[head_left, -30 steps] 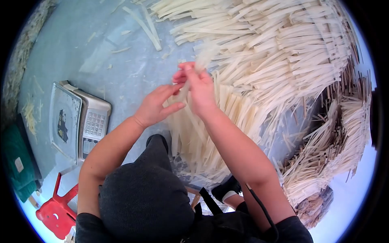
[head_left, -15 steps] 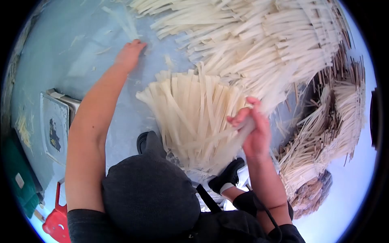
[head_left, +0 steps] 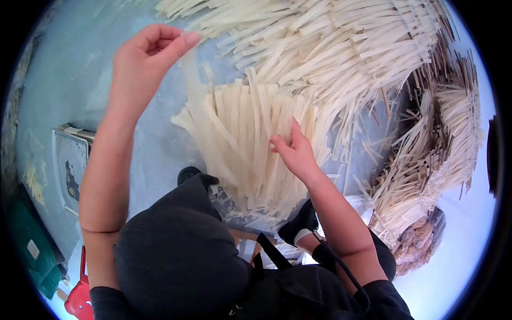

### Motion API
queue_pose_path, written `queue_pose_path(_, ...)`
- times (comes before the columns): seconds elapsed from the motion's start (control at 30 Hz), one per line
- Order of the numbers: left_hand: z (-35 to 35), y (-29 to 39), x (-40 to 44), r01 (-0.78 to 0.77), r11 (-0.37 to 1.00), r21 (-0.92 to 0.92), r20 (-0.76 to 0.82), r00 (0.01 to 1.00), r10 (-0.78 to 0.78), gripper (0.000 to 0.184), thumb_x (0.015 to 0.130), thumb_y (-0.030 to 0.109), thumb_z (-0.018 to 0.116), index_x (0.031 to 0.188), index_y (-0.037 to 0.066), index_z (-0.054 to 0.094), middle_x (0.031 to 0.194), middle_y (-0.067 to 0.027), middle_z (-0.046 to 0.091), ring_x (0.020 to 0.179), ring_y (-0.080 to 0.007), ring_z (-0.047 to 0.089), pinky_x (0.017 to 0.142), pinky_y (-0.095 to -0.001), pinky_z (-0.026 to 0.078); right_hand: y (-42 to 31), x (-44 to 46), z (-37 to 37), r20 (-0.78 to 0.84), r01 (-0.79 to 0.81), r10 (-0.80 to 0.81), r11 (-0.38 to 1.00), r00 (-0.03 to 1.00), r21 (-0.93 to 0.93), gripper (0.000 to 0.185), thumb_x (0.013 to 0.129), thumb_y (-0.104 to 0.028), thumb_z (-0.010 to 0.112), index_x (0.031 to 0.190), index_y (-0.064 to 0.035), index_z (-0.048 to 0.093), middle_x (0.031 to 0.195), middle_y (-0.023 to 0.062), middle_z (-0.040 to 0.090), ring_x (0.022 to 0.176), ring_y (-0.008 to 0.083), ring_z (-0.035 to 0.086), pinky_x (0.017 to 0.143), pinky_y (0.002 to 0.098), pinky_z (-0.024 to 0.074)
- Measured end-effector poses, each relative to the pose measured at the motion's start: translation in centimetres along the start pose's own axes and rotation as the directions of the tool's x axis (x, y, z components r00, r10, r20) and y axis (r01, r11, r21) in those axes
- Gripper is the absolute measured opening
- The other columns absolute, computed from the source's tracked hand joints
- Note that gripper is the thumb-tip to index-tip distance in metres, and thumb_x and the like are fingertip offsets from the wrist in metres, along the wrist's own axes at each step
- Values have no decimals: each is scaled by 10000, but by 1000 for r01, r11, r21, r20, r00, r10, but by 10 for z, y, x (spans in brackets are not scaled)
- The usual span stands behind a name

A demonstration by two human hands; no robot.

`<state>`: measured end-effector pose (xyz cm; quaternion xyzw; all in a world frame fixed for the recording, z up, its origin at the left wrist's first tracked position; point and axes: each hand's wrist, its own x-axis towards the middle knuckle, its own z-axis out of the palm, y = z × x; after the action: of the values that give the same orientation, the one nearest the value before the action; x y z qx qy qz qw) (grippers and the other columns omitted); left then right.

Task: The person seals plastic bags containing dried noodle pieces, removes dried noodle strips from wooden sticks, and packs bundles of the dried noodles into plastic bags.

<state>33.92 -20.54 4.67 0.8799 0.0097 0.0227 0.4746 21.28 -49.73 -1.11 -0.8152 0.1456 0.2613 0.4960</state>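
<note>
My left hand is raised at the upper left, thumb and fingertips pinched on a thin, pale, see-through strip. The strip hangs from the fingertips over the left side of a fanned pile of flat cream strips. Lower and to the right, my right hand is over the right part of this pile. Its thumb and index finger are spread apart, the other fingers tucked out of sight. Whether the hand presses on the strips is unclear.
A large layered spread of cream strips covers the upper right. Brown-ended strips are heaped at the right, above a brownish bundle. A metal-edged tray-like plate, green item and red object lie left. My shoe is below the pile.
My left hand has lifted off the grey surface and come closer, now with a strip hanging from it. My right hand has moved left and turned, away from the blurred strip it was at.
</note>
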Motion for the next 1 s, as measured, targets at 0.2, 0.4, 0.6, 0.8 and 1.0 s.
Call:
queue_pose_path(0.2,80,-71,-56,648,662,-377,393,759,-519,411,799,312,761,1065,26,633,839,-5,616,618,-76,511,560,-220,460,-15,19,3,-84,276,-378,795,922,-541,636,844,-198,585,1396,-15,326,1217,262,532,1075,407,549,895,456,457)
queue_pose_path(0.4,101,-130,-115,492,849,-194,185,868,-461,743,777,325,772,1356,12,428,1173,-117,514,947,-183,564,793,-315,498,-25,129,24,-18,472,-637,590,771,-656,535,876,-231,549,1345,-10,416,1327,205,487,1159,366,513,1023,442,368)
queue_pose_path(0.6,107,-148,-133,535,824,-187,44,842,-537,867,750,338,789,1423,32,337,1325,-187,381,1121,-231,495,914,-355,459,-51,149,30,309,295,-52,481,949,-825,446,921,-368,463,1231,-61,555,1266,136,565,1144,315,543,1087,471,284)
queue_pose_path(0.8,99,-169,-111,390,913,119,112,908,-403,887,745,413,772,1423,33,344,1310,-210,408,1148,-308,493,962,-398,436,-51,151,66,176,355,-385,462,906,-813,470,926,-435,440,1262,-125,546,1318,87,538,1193,278,510,1087,526,260)
queue_pose_path(1.0,98,-183,-67,72,985,154,270,956,-113,880,730,467,765,1394,29,389,1299,-211,443,1200,-334,466,1009,-396,405,-42,157,96,276,372,-262,469,925,-801,474,918,-489,425,1236,-173,581,1269,76,579,1183,292,513,1055,569,268)
